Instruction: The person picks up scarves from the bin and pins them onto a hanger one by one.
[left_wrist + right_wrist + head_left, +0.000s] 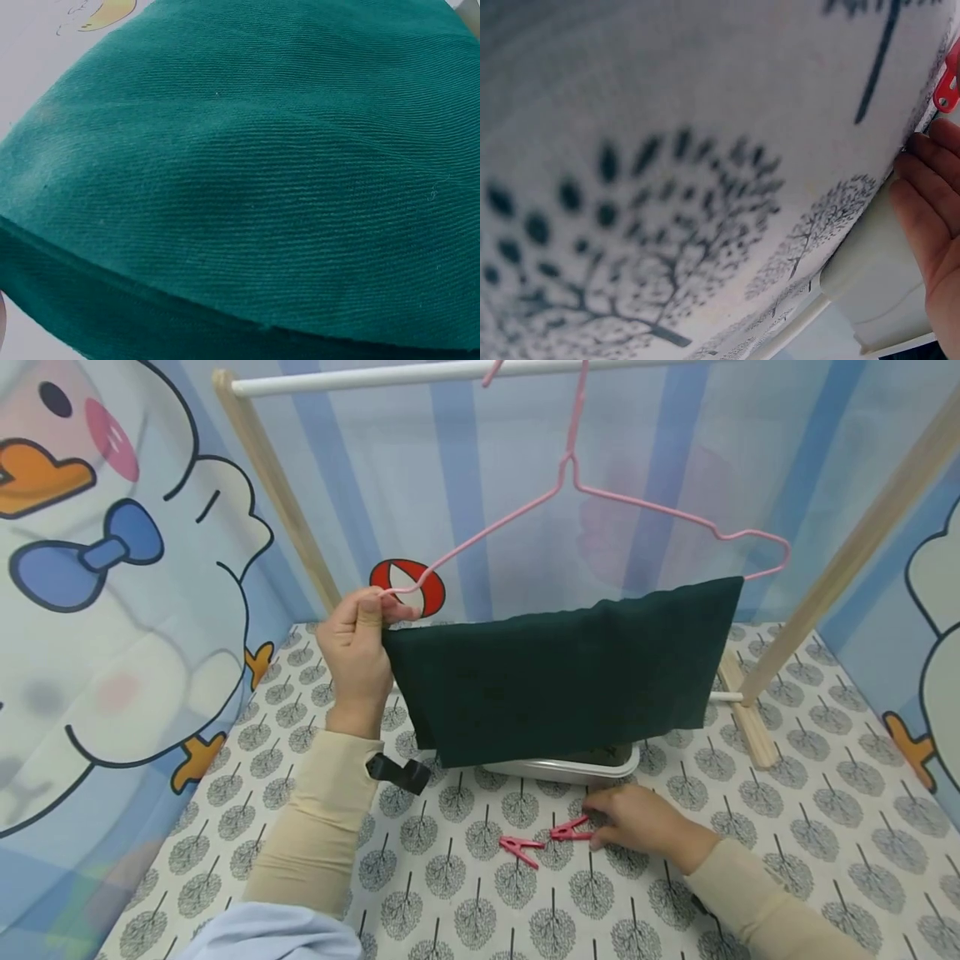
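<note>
A pink clothes hanger (510,518) hangs from the white rail, with a dark green cloth (562,677) draped along its lower part. My left hand (356,647) grips the hanger's left end at the cloth's upper corner. Green ribbed fabric (247,187) fills most of the left wrist view. Low on the right, my right hand (637,821) reaches down to the tabletop. Its thumb and fingertips are spread around the handle end of a pink clothespin (572,832), which lies flat. Left of that lies another pink clothespin (521,850).
Behind and below the cloth sits a white tray (558,769), mostly covered from sight. The white rail (360,378) rests on wooden posts (277,493) at both sides. A tree-patterned tablecloth (420,893) covers the surface, with printed curtains around it.
</note>
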Motion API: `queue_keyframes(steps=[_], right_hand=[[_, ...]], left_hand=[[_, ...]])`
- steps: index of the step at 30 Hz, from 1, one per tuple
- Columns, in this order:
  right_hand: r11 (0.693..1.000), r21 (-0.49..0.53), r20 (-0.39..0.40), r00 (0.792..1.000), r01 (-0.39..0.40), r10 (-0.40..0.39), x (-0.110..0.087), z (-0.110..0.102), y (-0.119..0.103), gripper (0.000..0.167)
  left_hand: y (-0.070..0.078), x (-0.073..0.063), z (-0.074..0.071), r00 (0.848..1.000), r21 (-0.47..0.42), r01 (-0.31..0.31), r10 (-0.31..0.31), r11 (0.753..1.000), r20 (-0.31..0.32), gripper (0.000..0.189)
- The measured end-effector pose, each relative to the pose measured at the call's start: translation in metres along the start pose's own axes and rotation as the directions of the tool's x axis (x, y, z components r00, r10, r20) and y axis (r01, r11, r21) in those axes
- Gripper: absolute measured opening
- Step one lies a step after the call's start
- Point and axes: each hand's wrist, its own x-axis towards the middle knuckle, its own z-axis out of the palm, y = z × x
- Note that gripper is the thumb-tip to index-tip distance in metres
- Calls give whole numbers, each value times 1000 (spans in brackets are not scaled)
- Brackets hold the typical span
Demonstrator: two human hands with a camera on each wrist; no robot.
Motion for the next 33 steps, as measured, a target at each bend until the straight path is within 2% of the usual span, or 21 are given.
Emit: queue_keyframes(steps=[7,12,20,27,33], right_hand=[[998,-18,-10,998,61,-61,3,3,-1,30],[995,-51,-8,996,84,-85,5,4,-4,30],[995,-68,22,997,71,-70,7,4,-5,30],[996,-73,33,998,57,-55,8,6,-6,29],[997,-45,6,998,63,-63,6,8,-5,29]], left_hand=[[1,-2,2,1000,-20,2,-3,1000,-9,20],[0,-4,0,1000,-5,-1,1,1000,-20,19],[-3,-7,0,999,19,19,-18,1000,-44,17],[-7,-10,0,999,-12,32,-33,999,-21,19],[-4,-11,-1,1000,19,22,-22,1000,-14,19]])
